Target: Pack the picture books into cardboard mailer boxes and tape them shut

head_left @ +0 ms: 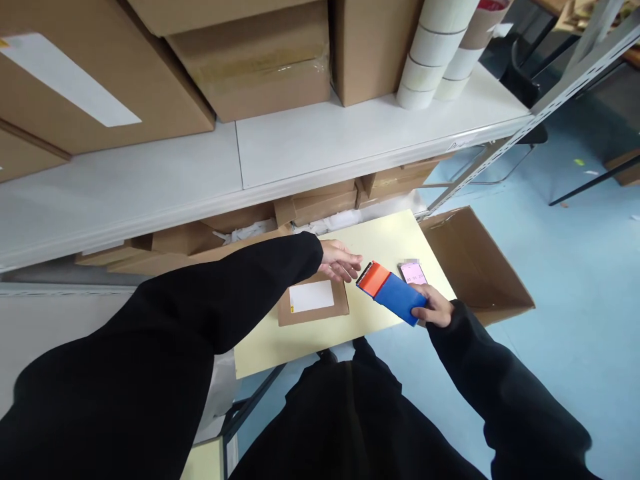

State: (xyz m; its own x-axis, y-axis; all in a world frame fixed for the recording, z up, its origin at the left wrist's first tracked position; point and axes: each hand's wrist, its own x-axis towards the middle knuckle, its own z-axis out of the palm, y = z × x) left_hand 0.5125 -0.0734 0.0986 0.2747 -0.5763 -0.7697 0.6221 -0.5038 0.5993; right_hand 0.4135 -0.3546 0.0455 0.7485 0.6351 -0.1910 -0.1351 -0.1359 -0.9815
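Note:
My right hand [434, 306] grips the lower end of a blue pouch [401, 295]. Out of the pouch's upper end sticks an orange piece [375, 279] with a black, comb-like edge; I cannot tell what kind of thing it is. Just left of that edge is my left hand [341, 260], its fingers stretched out and holding nothing. Below the left hand a cardboard box [341, 305] with a white label [311, 296] lies on the pale yellow table [385, 235]. Partly hidden behind the right hand, a phone [413, 273] with a pink screen rests on the table.
An open carton [473, 267] stands right of the table. Ahead runs a grey shelf [320, 148] bearing large boxes [270, 73] and stacked white rolls [431, 57]. More open boxes [320, 203] sit under it. A metal upright [510, 137] rises at the shelf's right end.

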